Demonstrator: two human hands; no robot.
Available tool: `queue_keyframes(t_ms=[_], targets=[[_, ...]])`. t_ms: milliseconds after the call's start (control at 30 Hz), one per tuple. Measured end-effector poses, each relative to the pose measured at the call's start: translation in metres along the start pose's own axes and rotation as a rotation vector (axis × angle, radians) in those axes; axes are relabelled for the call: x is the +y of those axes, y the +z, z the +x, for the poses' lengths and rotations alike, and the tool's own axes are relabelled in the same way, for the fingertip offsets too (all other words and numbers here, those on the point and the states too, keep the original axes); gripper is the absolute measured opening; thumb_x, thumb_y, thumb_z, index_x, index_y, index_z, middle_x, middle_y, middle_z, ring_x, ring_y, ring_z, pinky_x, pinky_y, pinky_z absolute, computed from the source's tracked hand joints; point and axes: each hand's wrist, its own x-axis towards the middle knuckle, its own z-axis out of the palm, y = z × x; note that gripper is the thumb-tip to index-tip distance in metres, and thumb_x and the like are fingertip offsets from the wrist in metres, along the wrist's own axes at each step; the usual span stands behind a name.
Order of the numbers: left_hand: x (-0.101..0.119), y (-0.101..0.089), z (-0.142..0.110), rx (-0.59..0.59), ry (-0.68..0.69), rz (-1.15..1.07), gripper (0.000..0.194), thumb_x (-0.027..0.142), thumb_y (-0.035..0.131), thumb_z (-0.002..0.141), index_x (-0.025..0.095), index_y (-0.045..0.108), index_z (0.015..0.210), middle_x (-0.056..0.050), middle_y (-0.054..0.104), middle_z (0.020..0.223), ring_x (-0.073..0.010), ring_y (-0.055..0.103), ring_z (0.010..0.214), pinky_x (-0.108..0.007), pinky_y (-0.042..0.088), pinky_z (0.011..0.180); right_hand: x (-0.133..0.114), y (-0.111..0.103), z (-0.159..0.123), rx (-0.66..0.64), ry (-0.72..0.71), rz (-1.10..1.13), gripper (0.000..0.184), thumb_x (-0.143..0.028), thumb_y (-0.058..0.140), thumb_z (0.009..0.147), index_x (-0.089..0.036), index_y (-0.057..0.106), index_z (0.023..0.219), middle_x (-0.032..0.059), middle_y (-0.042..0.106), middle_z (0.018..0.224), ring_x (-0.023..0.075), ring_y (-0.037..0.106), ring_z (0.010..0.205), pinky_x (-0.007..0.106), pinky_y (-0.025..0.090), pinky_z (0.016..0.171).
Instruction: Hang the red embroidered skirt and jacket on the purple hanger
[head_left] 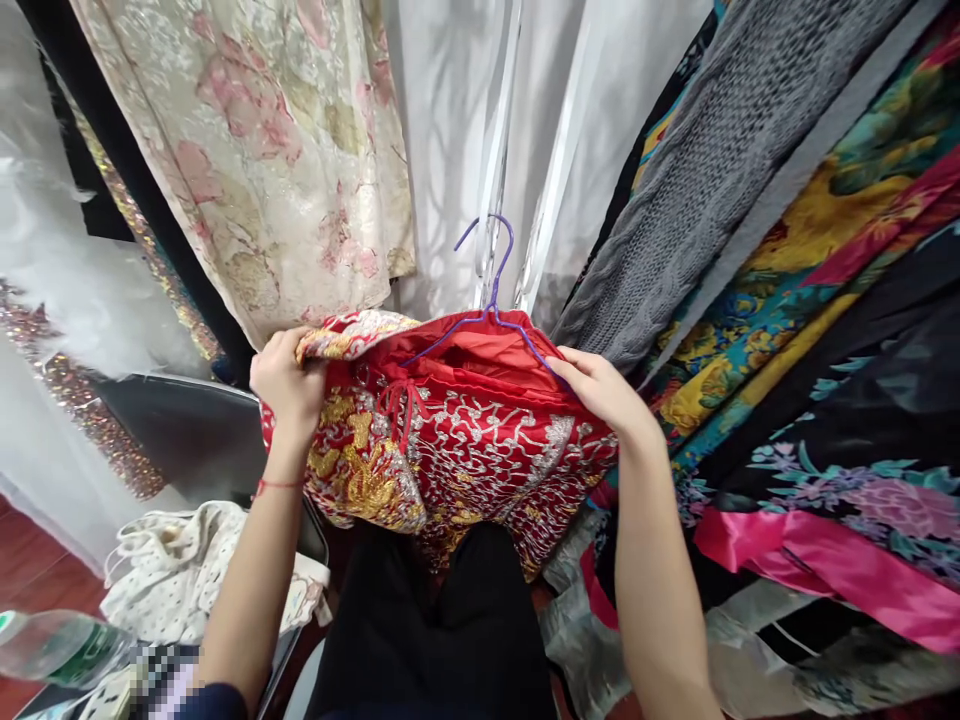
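left hand (287,378): we have it curled closed on the red embroidered garment (480,440), gripping its top edge.
right hand (600,388): we pinch the opposite edge beside the purple hanger (494,299), fingers partly hidden.
hanger: its arms lie in the opening, hook upward.
garment: between our hands, before our black trousers (442,630).

Red garment (465,440): cloth, rough metallic-looking embroidery (367,470), smooth lining (495,350)
Hanger (495,296): smooth, glossy
Grey knit (742,170), far right: matt, coarse cable-textured yarn
Pink ribbon (840,560), near right: glossy satin-like cloth
Bottle (67,645), near left: clear, glossy plastic
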Motion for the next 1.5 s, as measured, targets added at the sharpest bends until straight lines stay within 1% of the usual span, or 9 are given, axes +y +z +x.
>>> queue_keyframes(t_ms=[200,333,467,633,767,933,1167,1300,1500], targets=[[0.033,0.014,0.026,-0.585,0.089,0.226,0.050,0.038,0.066,0.079,0.009,0.060,0.119,-0.024,0.066,0.116,-0.0399,0.061,0.111,-0.048,0.045,0.094,0.003,-0.035,-0.019,0.191,0.035,-0.163,0.033,-0.051,0.048,0.088,-0.022,0.051,0.072,-0.0021,0.050,0.066,0.0149,0.045,0.065,0.027,0.036,0.065],[0.027,0.004,-0.022,-0.347,0.005,0.243,0.074,0.043,0.071,0.075,0.002,0.047,0.132,-0.030,0.055,0.130,-0.0433,0.053,0.121,-0.050,0.044,0.096,0.000,-0.022,-0.037,0.365,0.058,-0.306,0.030,-0.049,0.045,0.090,-0.023,0.057,0.081,-0.0019,0.050,0.065,0.0151,0.044,0.062,0.028,0.033,0.064],[0.014,-0.001,-0.065,-0.136,-0.067,0.170,0.053,0.055,0.059,0.081,0.010,0.059,0.110,-0.022,0.064,0.109,-0.0373,0.061,0.103,-0.045,0.045,0.088,-0.004,-0.010,-0.045,0.401,0.044,-0.236,0.030,-0.049,0.046,0.091,-0.022,0.058,0.082,-0.0025,0.049,0.063,0.0142,0.042,0.059,0.027,0.033,0.061],[0.005,0.041,-0.050,-0.622,-0.246,-0.098,0.037,0.054,0.065,0.070,0.020,0.058,0.059,-0.007,0.059,0.057,-0.0271,0.061,0.065,-0.034,0.043,0.065,0.005,-0.021,-0.039,0.074,0.023,-0.012,0.037,-0.055,0.052,0.089,-0.021,0.053,0.073,-0.0017,0.053,0.071,0.0147,0.047,0.068,0.026,0.039,0.065],[0.005,0.064,-0.002,-0.573,-0.227,-0.231,0.026,0.034,0.055,0.069,0.019,0.052,0.048,-0.004,0.052,0.049,-0.0194,0.054,0.057,-0.029,0.038,0.057,0.013,-0.031,-0.036,-0.138,0.068,0.040,0.039,-0.058,0.055,0.086,-0.020,0.059,0.077,0.0008,0.059,0.077,0.0173,0.051,0.075,0.028,0.043,0.069],[0.015,0.056,0.035,-0.376,-0.116,-0.361,0.020,0.032,0.052,0.065,0.015,0.059,0.058,-0.001,0.053,0.056,-0.0155,0.050,0.062,-0.025,0.037,0.059,-0.006,-0.037,-0.041,0.232,0.034,-0.081,0.033,-0.050,0.051,0.090,-0.021,0.055,0.075,-0.0030,0.048,0.065,0.0125,0.042,0.061,0.024,0.033,0.057],[-0.014,0.063,0.035,-0.535,-0.085,-0.341,0.028,0.044,0.067,0.059,0.016,0.065,0.062,-0.003,0.062,0.066,-0.0178,0.056,0.067,-0.026,0.043,0.064,-0.037,-0.027,-0.042,0.722,-0.012,-0.384,0.028,-0.041,0.046,0.095,-0.022,0.063,0.086,0.0017,0.058,0.070,0.0157,0.048,0.061,0.027,0.034,0.063],[-0.033,0.071,0.026,-0.550,-0.190,-0.542,0.030,0.044,0.070,0.056,0.017,0.068,0.067,-0.004,0.068,0.074,-0.0189,0.060,0.075,-0.026,0.047,0.071,-0.018,-0.019,-0.048,0.538,0.047,-0.345,0.025,-0.043,0.049,0.094,-0.023,0.061,0.086,-0.0002,0.055,0.068,0.0154,0.046,0.060,0.027,0.034,0.062],[-0.020,0.088,0.019,-0.271,-0.368,-0.871,0.021,0.038,0.058,0.065,0.017,0.055,0.069,-0.002,0.062,0.075,-0.0134,0.054,0.070,-0.024,0.047,0.069,-0.006,-0.024,-0.073,0.095,0.050,-0.155,0.034,-0.050,0.046,0.094,-0.022,0.052,0.076,-0.0029,0.049,0.067,0.0135,0.045,0.062,0.025,0.038,0.062]])
